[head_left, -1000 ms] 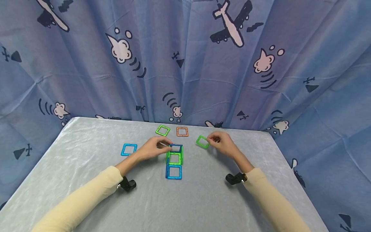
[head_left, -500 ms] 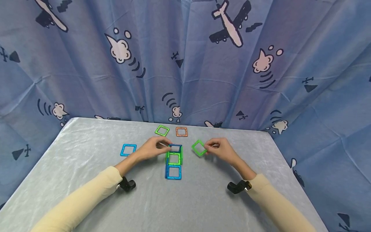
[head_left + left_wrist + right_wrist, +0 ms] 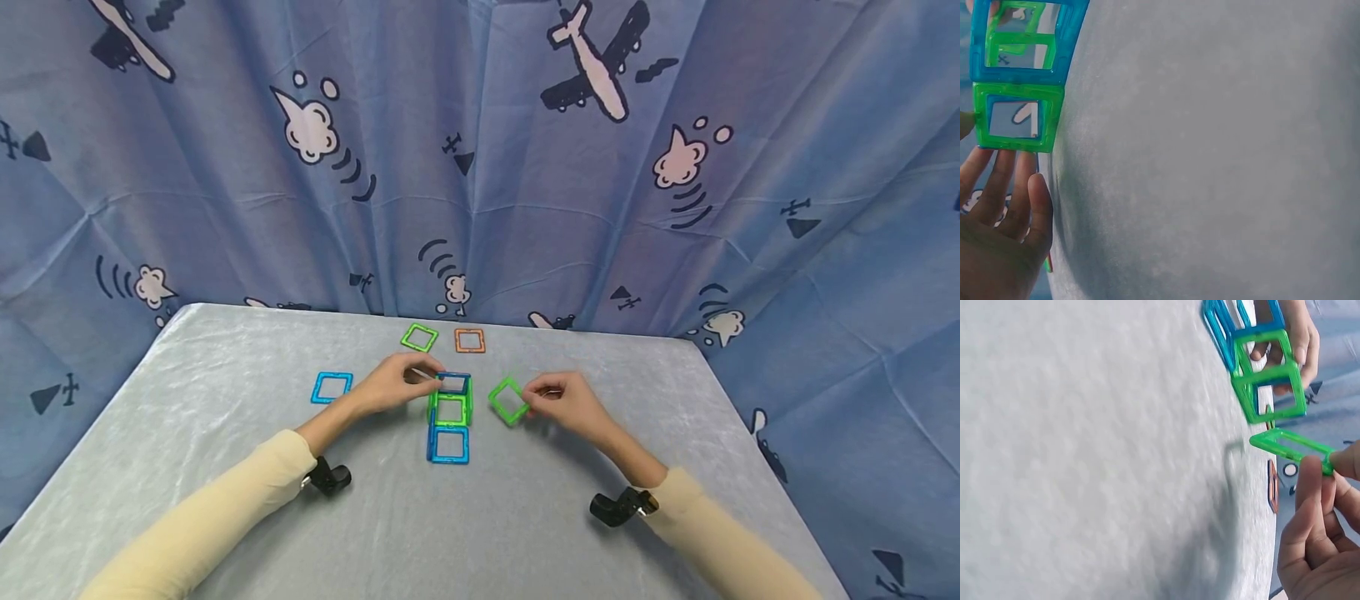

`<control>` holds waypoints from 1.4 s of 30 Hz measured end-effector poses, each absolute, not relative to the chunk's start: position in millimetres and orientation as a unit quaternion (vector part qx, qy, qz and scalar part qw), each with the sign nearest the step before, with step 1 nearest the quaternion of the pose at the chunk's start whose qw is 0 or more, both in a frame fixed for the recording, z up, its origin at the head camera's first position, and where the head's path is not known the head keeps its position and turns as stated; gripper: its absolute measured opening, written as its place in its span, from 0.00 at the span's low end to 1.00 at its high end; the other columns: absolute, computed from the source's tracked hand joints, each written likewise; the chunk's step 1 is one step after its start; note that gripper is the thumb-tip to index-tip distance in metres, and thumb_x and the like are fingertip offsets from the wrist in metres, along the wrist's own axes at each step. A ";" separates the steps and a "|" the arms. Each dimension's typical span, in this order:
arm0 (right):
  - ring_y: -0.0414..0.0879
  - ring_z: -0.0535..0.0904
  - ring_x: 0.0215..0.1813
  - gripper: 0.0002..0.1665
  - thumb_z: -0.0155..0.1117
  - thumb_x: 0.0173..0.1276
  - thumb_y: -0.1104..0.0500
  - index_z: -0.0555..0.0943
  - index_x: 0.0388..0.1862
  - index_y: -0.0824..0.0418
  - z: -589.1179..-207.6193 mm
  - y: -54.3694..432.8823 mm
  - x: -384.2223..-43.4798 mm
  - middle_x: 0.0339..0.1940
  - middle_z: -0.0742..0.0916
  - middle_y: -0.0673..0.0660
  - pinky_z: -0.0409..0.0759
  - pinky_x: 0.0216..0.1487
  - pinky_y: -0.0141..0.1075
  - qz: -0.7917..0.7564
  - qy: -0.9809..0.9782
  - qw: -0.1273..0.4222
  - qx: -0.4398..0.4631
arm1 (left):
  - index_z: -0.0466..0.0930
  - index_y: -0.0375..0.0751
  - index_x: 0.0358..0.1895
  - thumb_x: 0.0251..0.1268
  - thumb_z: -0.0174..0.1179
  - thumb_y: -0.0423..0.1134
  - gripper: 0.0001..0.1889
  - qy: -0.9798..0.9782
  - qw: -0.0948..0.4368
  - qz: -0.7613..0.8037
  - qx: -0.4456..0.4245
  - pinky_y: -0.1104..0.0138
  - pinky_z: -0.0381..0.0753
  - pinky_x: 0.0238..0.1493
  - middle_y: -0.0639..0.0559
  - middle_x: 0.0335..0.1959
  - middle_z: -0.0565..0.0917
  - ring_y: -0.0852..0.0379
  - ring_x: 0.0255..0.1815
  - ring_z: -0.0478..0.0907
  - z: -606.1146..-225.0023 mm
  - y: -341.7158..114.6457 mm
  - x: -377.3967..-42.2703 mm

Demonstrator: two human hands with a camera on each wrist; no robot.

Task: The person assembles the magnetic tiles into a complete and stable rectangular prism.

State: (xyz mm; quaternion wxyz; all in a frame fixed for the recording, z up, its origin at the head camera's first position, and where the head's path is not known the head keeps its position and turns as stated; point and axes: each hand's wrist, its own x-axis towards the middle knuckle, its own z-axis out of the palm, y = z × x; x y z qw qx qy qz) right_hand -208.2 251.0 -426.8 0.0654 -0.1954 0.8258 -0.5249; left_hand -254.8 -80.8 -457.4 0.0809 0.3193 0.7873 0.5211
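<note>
In the head view, a structure of joined blue and green square magnetic tiles [image 3: 452, 426] stands near the table's middle, some tiles flat and others upright. My left hand [image 3: 397, 383] grips its far end at the dark blue tile [image 3: 454, 374], with thumb and fingers on either side. Seen from the left wrist, fingertips meet the edge of a green tile [image 3: 1019, 147]. My right hand [image 3: 567, 403] pinches a loose green magnetic tile [image 3: 498, 410] by one corner. This tile is tilted and just right of the structure, its shadow falling on the cloth in the right wrist view.
A blue tile [image 3: 332, 374] lies flat to the left, partly behind the left hand. Farther back lie a green tile [image 3: 406, 340] and an orange tile [image 3: 470, 351]. The grey cloth-covered table [image 3: 517, 533] ends at a blue patterned curtain [image 3: 510, 217].
My right hand has brought the green tile nearer to me and leftward, closer to the structure, turning it slightly. The left hand keeps its grip in place.
</note>
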 end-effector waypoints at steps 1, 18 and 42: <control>0.59 0.87 0.33 0.09 0.67 0.71 0.69 0.85 0.42 0.77 -426.6 249.9 -206.2 0.32 0.88 0.63 0.86 0.37 0.46 -0.525 0.826 0.064 -0.194 | 0.83 0.32 0.54 0.73 0.64 0.35 0.13 0.787 0.081 0.521 0.319 0.56 0.82 0.54 0.41 0.51 0.85 0.45 0.50 0.84 -457.4 -80.6 -255.0; 0.63 0.86 0.32 0.08 0.68 0.70 0.68 0.86 0.40 0.76 -426.2 233.9 -178.4 0.28 0.88 0.64 0.82 0.31 0.32 -0.517 0.837 0.063 -0.167 | 0.83 0.32 0.54 0.72 0.64 0.34 0.13 0.785 0.079 0.526 0.318 0.56 0.81 0.55 0.41 0.52 0.85 0.45 0.50 0.84 -457.2 -79.5 -256.2; 0.51 0.84 0.28 0.04 0.68 0.68 0.68 0.89 0.35 0.68 -428.7 208.9 -158.4 0.25 0.87 0.53 0.77 0.24 0.32 -0.460 0.874 0.059 -0.145 | 0.83 0.33 0.55 0.72 0.64 0.35 0.13 0.783 0.086 0.529 0.316 0.56 0.82 0.54 0.41 0.52 0.85 0.46 0.49 0.84 -457.9 -79.9 -256.0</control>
